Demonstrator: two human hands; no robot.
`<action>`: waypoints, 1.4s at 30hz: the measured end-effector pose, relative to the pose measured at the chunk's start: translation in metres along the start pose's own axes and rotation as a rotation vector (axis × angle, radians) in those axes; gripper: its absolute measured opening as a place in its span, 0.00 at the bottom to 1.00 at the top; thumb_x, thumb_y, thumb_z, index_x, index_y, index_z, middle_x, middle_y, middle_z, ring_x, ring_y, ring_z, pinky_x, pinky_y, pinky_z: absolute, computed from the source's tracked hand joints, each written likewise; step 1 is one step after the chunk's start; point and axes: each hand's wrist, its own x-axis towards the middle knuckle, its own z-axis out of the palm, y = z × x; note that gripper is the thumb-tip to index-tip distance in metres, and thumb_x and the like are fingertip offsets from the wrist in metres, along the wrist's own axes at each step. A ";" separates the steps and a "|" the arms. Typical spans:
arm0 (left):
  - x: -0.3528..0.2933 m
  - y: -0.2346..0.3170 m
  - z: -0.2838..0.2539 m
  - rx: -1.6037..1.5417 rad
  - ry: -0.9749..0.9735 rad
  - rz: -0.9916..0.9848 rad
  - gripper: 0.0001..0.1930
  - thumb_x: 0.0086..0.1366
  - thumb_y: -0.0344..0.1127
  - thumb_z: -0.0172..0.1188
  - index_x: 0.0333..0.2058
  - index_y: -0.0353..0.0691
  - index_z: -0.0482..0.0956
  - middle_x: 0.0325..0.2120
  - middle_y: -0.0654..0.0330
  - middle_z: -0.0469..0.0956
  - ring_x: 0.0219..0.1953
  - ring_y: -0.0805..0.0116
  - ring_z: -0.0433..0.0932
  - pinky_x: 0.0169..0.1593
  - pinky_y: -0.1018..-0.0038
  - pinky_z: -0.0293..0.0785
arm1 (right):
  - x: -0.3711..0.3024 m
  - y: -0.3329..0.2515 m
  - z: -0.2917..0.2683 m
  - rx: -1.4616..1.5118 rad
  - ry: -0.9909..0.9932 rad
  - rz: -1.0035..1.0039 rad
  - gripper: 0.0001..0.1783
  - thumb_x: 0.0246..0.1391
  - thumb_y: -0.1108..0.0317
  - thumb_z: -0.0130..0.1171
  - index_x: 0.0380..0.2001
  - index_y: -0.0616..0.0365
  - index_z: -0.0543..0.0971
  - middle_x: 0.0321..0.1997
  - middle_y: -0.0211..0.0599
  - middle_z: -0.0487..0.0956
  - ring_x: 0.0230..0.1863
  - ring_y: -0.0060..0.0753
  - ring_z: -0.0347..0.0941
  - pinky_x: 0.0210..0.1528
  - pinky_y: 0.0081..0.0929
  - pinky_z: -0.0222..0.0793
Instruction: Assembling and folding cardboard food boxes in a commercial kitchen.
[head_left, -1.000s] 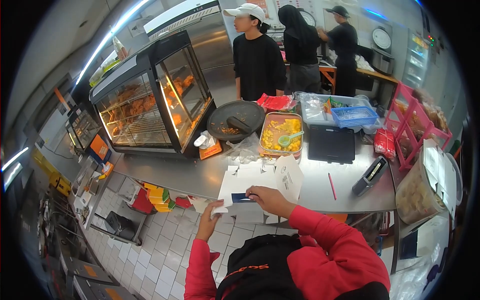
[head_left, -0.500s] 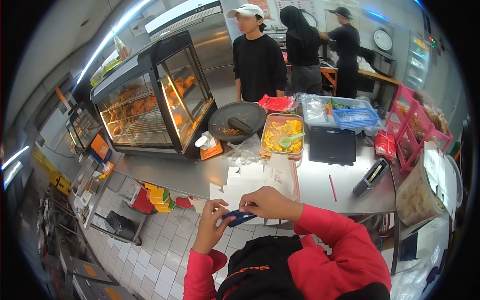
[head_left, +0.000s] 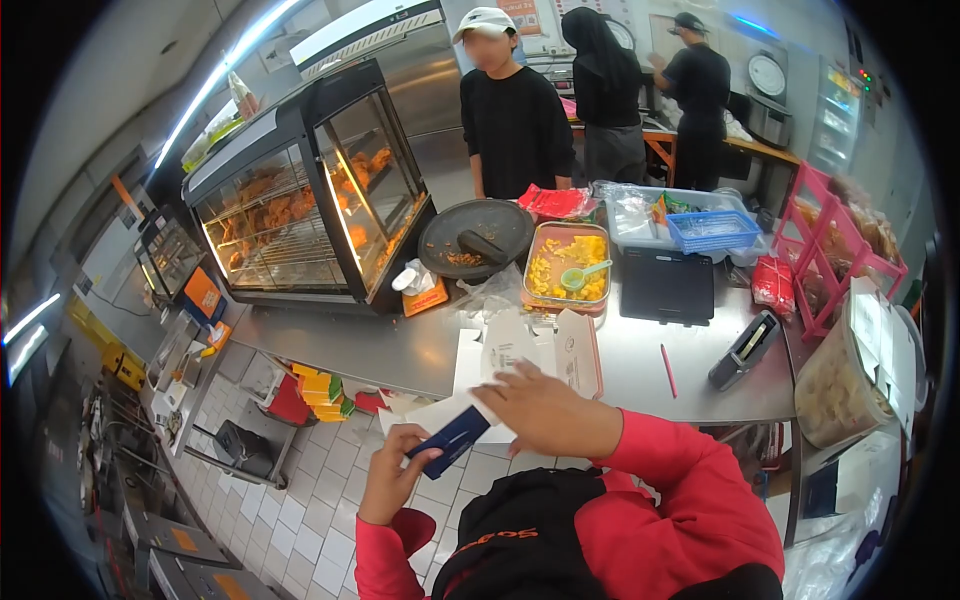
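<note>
My left hand (head_left: 395, 468) grips a small flat dark blue box (head_left: 452, 442) by its lower end, thumb and fingers pressed on its sides. The box tilts upward to the right, just past the counter's near edge. Beside its upper end is my right hand (head_left: 545, 408), its fingers stretched out and a little blurred; I cannot tell whether they touch the box. Behind the hands, a white cardboard food carton (head_left: 492, 352) with raised flaps lies on the steel counter, partly hidden by my right hand.
On the counter (head_left: 400, 350) are a glass cabinet of fried chicken (head_left: 300, 215), a stone mortar (head_left: 510, 225) with pestle, a yellow food tray (head_left: 540, 290) holding a green spoon, a black flat device (head_left: 668, 310), a pink pen (head_left: 668, 370) and a card reader (head_left: 745, 352). Three people stand beyond.
My right hand has let go of the dark blue box and opened beside it. The left hand has moved slightly left and down, with the box's broad face now showing.
</note>
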 end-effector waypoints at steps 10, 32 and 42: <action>-0.005 0.011 0.005 0.361 0.051 0.023 0.12 0.60 0.31 0.61 0.39 0.38 0.68 0.23 0.52 0.80 0.24 0.60 0.79 0.29 0.74 0.71 | 0.010 0.003 0.002 0.431 -0.235 0.296 0.07 0.45 0.65 0.60 0.28 0.54 0.78 0.26 0.39 0.77 0.35 0.46 0.75 0.36 0.41 0.69; -0.029 0.024 0.001 -0.128 0.150 -0.083 0.19 0.59 0.25 0.62 0.44 0.38 0.62 0.22 0.60 0.79 0.24 0.80 0.74 0.30 0.85 0.66 | 0.021 -0.027 0.026 0.752 -0.180 0.033 0.26 0.50 0.65 0.61 0.53 0.47 0.68 0.43 0.37 0.76 0.49 0.40 0.73 0.48 0.32 0.70; -0.033 0.024 0.016 0.132 0.273 -0.002 0.22 0.62 0.33 0.60 0.50 0.37 0.61 0.46 0.54 0.69 0.45 0.68 0.70 0.49 0.76 0.65 | -0.001 -0.041 0.015 0.646 -0.059 -0.052 0.35 0.42 0.67 0.68 0.56 0.53 0.66 0.56 0.38 0.67 0.57 0.44 0.65 0.55 0.33 0.69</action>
